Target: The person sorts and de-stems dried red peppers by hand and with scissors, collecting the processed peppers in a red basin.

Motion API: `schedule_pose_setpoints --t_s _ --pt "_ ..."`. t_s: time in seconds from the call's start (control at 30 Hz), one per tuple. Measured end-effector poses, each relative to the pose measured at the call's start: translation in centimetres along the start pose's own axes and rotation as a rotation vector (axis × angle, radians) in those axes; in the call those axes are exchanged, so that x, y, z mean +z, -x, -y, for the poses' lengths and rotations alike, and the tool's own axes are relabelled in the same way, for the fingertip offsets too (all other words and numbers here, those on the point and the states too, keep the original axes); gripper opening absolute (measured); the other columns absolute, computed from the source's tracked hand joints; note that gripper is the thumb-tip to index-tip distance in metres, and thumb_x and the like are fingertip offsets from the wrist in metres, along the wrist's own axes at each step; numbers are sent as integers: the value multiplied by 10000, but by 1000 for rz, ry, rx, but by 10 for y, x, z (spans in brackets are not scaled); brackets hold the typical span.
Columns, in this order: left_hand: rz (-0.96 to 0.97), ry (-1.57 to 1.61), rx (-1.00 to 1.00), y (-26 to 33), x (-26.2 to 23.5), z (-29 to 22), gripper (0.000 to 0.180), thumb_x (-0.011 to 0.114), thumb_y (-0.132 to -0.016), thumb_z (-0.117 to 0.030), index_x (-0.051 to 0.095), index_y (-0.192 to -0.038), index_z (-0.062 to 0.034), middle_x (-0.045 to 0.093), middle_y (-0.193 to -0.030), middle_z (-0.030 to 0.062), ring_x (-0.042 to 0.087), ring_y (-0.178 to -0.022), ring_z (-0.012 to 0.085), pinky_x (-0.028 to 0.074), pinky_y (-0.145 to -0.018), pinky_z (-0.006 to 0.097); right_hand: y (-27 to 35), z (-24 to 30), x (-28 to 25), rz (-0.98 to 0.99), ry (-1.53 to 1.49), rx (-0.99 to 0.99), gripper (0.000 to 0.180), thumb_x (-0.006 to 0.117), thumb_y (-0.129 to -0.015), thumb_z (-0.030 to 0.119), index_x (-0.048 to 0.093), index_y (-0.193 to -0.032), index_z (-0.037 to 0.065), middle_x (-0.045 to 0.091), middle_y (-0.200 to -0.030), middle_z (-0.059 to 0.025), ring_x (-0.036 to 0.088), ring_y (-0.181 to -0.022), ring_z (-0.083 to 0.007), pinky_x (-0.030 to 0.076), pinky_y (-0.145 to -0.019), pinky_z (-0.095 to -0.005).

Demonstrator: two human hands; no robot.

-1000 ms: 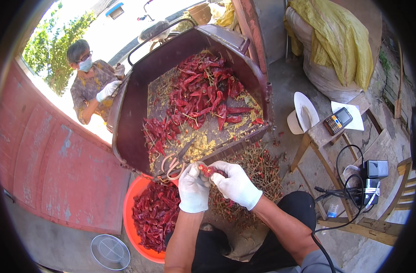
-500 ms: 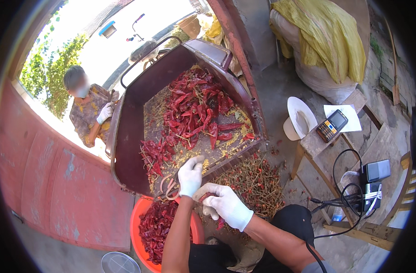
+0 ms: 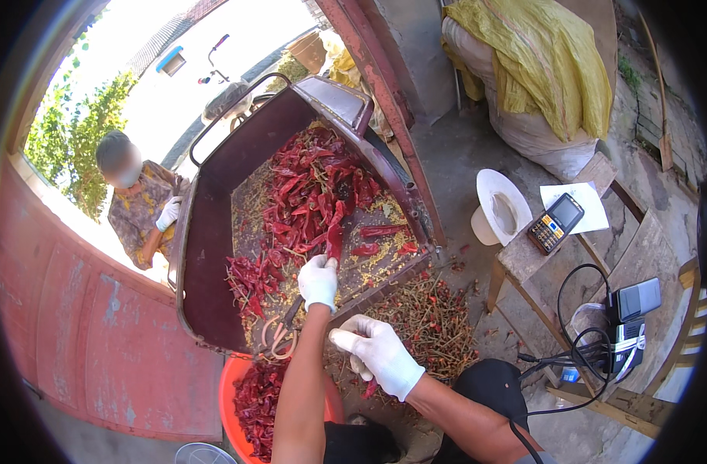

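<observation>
My left hand [image 3: 319, 283], in a white glove, is closed at the near side of the cart bed and pinches a long dried red chili pepper [image 3: 335, 238]. The heap of dried red chili peppers [image 3: 303, 209] lies just beyond it. In a matching glove, my right hand [image 3: 378, 354] is curled in front of the cart; a red chili pepper [image 3: 370, 387] shows below its fingers, partly hidden. Beside my left wrist, scissors [image 3: 280, 336] with copper-coloured handles rest on the cart's near edge. Under my left forearm stands an orange tub [image 3: 228, 394] holding dried chili peppers.
The maroon cart [image 3: 206, 301] has raised walls. Stems [image 3: 435, 329] cover the ground at right. A wooden stool [image 3: 516, 259] bears a handheld device [image 3: 556, 223]; a white hat [image 3: 502, 207] is beside it. Cables [image 3: 574, 348] run near my right knee. Another person [image 3: 137, 201] stands across the cart.
My left hand has moved forward onto the bed and taken hold of a chili pepper from the heap. My right hand stays nearly in place. The whole view has shifted slightly.
</observation>
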State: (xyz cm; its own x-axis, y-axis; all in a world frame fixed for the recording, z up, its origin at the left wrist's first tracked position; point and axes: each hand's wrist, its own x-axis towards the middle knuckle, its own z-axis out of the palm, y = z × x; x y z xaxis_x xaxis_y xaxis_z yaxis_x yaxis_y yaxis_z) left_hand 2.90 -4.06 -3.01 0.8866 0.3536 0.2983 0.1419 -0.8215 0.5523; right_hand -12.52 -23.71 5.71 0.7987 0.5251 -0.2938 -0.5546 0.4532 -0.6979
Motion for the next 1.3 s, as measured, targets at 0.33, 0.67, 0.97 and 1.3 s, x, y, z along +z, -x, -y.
schedule_pose_setpoints --t_s 0.33,0.67,0.97,1.3 --pt "353 1241 -410 99 -92 -4 162 619 -964 -160 606 -1089 -59 649 -923 19 618 -816 146 499 -707 312 0 -2 1 -176 -21 -157 246 692 -938 204 648 -1102 26 561 -715 37 454 -465 -27 350 -386 -209" --pt "581 1039 -174 164 -130 -30 248 672 -948 -183 643 -1115 -2 678 -943 35 625 -824 129 500 -756 288 -10 -19 -3 -125 404 -406 544 797 -816 342 662 -1251 44 691 -911 -51 632 -684 -126 510 -615 -273" --pt "547 791 -117 172 -133 -23 174 648 -952 -66 675 -1107 10 703 -996 39 626 -878 108 517 -788 285 4 -17 15 -214 987 -766 219 766 -825 228 757 -1026 143 666 -875 -90 686 -787 -276 545 -726 -332" --pt "87 279 282 179 -162 -69 341 790 -813 -74 702 -1138 -19 702 -977 82 673 -808 126 553 -719 260 3 -22 7 -377 1306 -841 230 691 -774 118 668 -1003 135 634 -845 -96 668 -777 -325 535 -660 -389"
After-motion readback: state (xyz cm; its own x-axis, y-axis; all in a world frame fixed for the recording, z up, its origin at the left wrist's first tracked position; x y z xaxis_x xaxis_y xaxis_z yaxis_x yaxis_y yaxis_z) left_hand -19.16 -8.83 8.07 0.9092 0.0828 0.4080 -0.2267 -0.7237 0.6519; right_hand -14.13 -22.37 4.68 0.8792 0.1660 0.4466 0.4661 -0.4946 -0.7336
